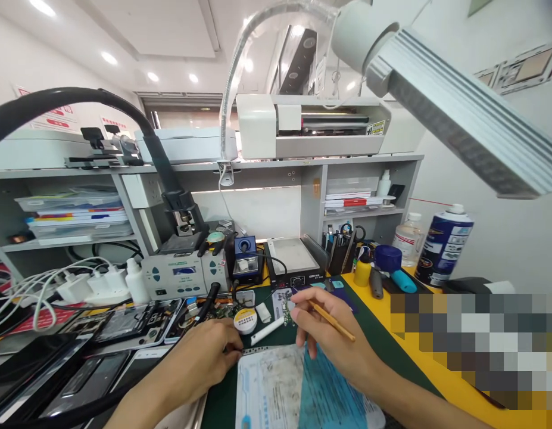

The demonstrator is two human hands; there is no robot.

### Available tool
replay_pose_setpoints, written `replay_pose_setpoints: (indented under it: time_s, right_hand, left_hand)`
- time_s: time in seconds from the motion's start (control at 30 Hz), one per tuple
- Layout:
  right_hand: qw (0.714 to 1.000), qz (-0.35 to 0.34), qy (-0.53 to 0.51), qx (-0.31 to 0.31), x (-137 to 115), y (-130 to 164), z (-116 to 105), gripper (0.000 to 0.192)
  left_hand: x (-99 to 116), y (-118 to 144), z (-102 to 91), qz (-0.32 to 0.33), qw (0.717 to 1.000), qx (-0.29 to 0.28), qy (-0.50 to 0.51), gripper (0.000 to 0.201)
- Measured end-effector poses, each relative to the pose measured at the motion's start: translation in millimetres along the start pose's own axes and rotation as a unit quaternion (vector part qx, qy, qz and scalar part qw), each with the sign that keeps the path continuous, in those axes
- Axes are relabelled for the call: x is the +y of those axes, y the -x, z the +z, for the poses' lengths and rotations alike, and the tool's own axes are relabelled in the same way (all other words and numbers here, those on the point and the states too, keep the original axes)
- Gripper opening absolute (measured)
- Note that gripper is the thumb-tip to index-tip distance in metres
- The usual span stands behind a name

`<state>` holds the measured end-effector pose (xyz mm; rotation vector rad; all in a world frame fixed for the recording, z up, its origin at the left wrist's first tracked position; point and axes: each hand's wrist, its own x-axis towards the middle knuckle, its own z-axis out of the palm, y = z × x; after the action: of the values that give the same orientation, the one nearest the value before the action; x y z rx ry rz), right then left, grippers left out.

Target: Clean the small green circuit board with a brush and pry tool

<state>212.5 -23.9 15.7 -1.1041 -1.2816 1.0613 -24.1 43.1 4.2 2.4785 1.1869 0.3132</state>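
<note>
My left hand [213, 345] is low over the bench with its fingers curled together beside a narrow strip with holes [255, 350]. What the fingers hold, if anything, is hidden. A thin wooden stick [331, 320] lies across my right hand [333, 333], gripped between thumb and fingers. Close to those fingertips is a small green circuit board [287, 310]; I cannot tell whether they touch it. Between the hands are a round tub with a yellow-and-white lid [245, 320] and a white stick-like tool [267, 331]. Below lies a stained white-and-blue work pad [273, 381].
Phones and phone parts [88, 381] crowd the left side. Behind are a grey rework station [186, 274], a hot plate [296, 259] and a pen holder [345, 250]. A spray can [443, 247] stands right; a lamp [458, 113] hangs overhead. A black hose [124, 98] arches at left.
</note>
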Motion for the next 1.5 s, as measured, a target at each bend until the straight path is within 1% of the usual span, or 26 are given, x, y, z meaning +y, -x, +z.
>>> replay_pose_setpoints:
  time_s: [0.1, 0.27, 0.4, 0.53, 0.6, 0.7, 0.73, 0.83, 0.93, 1.0, 1.1, 1.2, 1.27, 1.33, 1.4, 1.43, 1.5]
  right_hand:
    - [1.000, 0.015, 0.006, -0.003, -1.9, 1.1, 1.5, 0.030]
    - [0.999, 0.039, 0.009, -0.014, -0.5, 3.8, 3.7, 0.029]
    - [0.998, 0.050, 0.000, -0.025, 0.1, 6.3, 4.3, 0.029]
    - [0.998, 0.055, 0.003, -0.013, -0.9, 8.4, 4.9, 0.032]
    - [0.999, 0.049, 0.004, -0.006, -0.5, 8.7, 5.1, 0.033]
    - [0.999, 0.043, 0.004, -0.003, 1.0, 8.1, 5.1, 0.032]
    - [0.999, 0.043, 0.004, -0.003, 1.5, 7.8, 5.0, 0.031]
    - [0.999, 0.049, 0.003, 0.001, 2.2, 6.9, 4.7, 0.030]
    - [0.999, 0.045, -0.005, 0.004, 1.8, 7.1, 4.5, 0.030]
    - [0.999, 0.042, -0.009, -0.001, 0.9, 8.0, 4.8, 0.030]
    - [0.998, 0.054, -0.018, -0.013, -0.8, 10.2, 6.1, 0.032]
    - [0.998, 0.062, -0.022, -0.018, -2.1, 12.5, 7.9, 0.032]
    - [0.998, 0.062, -0.024, -0.020, -2.4, 13.6, 8.8, 0.032]
    - [0.997, 0.060, -0.033, -0.023, -2.5, 14.1, 9.2, 0.031]
    - [0.995, 0.072, -0.060, -0.026, -2.6, 13.9, 9.1, 0.030]
    - [0.992, 0.090, -0.082, -0.029, -2.6, 13.5, 8.9, 0.029]
    - [0.981, 0.136, -0.133, -0.036, -2.3, 12.2, 8.0, 0.027]
  left_hand:
    - [0.5, -0.5, 1.8, 0.007, 1.000, -0.003, -0.001, 0.020]
    - [-7.2, 4.4, 1.7, -0.025, 1.000, 0.018, 0.003, 0.011]
    - [-7.9, 10.3, -3.8, -0.046, 0.999, 0.026, 0.010, 0.011]
    - [-4.7, 15.3, -8.5, -0.045, 0.998, 0.047, 0.016, 0.016]
    - [-4.7, 16.5, -7.4, -0.031, 0.997, 0.063, 0.013, 0.014]
    - [-5.1, 16.5, -3.6, 0.001, 0.997, 0.075, 0.020, 0.034]
    - [-4.8, 16.4, -2.4, 0.011, 0.997, 0.075, 0.028, 0.036]
    - [-2.3, 16.5, 0.5, 0.040, 0.995, 0.081, 0.047, 0.030]
    - [1.3, 17.2, 4.7, 0.052, 0.993, 0.096, 0.038, 0.030]
    - [3.4, 17.5, 9.2, 0.068, 0.991, 0.113, 0.026, 0.031]
    - [6.2, 17.5, 17.3, 0.095, 0.984, 0.148, 0.023, 0.027]
    - [9.3, 16.5, 23.3, 0.071, 0.984, 0.153, 0.056, 0.018]
    - [10.7, 15.1, 25.1, 0.059, 0.983, 0.148, 0.088, 0.016]
    - [11.0, 13.5, 25.4, 0.086, 0.976, 0.155, 0.124, 0.016]
    - [10.6, 12.2, 25.0, 0.130, 0.965, 0.174, 0.144, 0.016]
    - [10.2, 11.9, 24.7, 0.150, 0.961, 0.188, 0.138, 0.018]
    - [10.1, 11.5, 24.3, 0.186, 0.953, 0.225, 0.087, 0.019]
